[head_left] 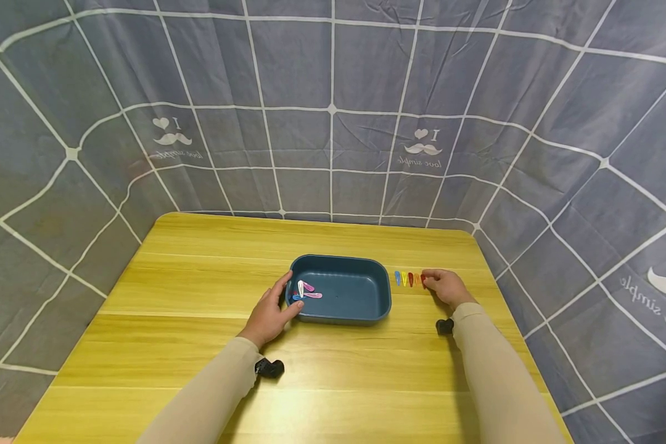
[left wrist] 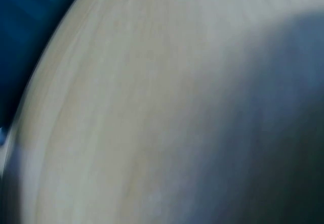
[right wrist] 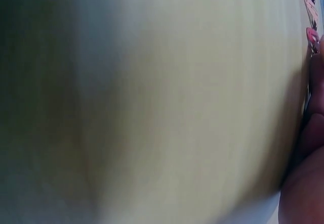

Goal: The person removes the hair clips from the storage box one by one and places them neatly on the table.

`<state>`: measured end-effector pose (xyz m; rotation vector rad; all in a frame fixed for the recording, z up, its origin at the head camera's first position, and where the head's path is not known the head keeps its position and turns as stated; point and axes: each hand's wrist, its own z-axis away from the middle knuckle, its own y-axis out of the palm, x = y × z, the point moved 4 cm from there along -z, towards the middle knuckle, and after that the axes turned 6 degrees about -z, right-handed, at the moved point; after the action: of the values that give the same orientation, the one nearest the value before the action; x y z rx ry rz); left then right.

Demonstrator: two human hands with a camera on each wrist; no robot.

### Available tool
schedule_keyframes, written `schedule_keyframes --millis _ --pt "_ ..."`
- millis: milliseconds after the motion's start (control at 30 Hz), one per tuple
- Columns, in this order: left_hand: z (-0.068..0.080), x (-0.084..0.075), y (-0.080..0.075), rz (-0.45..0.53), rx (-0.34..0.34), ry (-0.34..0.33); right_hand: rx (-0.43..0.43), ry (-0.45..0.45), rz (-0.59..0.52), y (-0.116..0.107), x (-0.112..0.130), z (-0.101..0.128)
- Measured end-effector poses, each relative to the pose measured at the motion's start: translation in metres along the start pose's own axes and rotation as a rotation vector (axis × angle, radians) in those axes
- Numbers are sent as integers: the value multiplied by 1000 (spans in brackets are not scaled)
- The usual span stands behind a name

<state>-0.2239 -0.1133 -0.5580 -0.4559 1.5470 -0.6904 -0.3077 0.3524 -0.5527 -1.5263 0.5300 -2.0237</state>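
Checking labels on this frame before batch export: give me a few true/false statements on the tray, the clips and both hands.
1. The blue tray holds a few hair clips. True.
2. The left hand lies flat on the table, away from the tray. False: it holds the tray's left rim.
3. A row of coloured hair clips lies right of the tray. True.
4. The right hand is inside the tray. False: it is at the row's right end, on the table.
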Motion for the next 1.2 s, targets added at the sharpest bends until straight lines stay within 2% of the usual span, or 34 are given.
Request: schedule_keyframes --millis 300,533,667,800,1000,1200 --pt "0 1 1 3 -22 20 -12 -9 26 -7 -6 -2" --pt "0 3 4 5 -6 11 -52 -29 26 -15 -1 -6" --pt "0 3 3 -3 -7 13 -80 -100 60 -21 21 -7" --pt "-1 2 1 -8 -6 14 -53 -182 65 -19 52 -7" --pt "0 2 0 -1 2 5 41 -246 -7 1 98 -6" --pt "0 2 1 -11 1 4 114 -303 28 24 129 0"
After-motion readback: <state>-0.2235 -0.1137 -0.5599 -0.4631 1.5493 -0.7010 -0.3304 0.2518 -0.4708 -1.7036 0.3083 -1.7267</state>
